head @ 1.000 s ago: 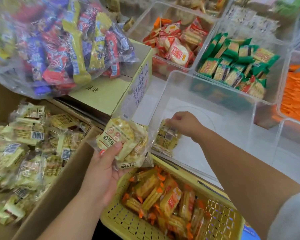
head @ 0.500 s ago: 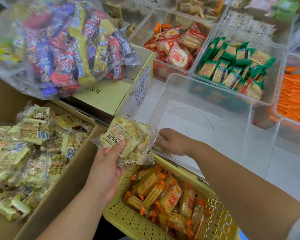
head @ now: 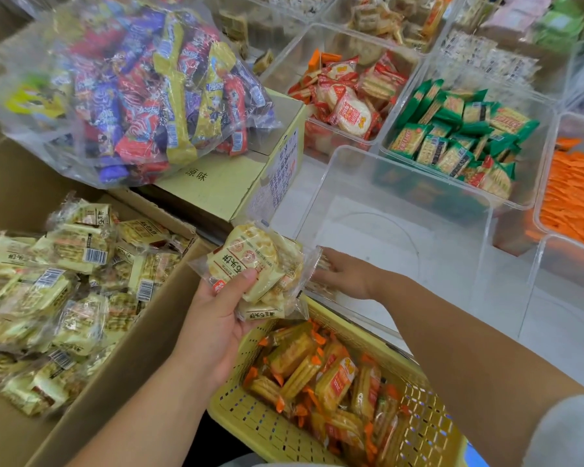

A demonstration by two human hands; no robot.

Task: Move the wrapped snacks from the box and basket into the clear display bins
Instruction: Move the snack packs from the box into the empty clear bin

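Several snack packs (head: 254, 268), left hand (head: 216, 326) gripping

**White table under soft, even light**

A smooth white table (head: 299, 197) runs across the middle and right of the view, its surface pale and faintly glossy. The light is even and casts only weak shadows. At the left stands a closed yellow-green carton (head: 216, 187) printed with characters. A large clear bag of mixed sweets (head: 142, 89) rests on top of it.
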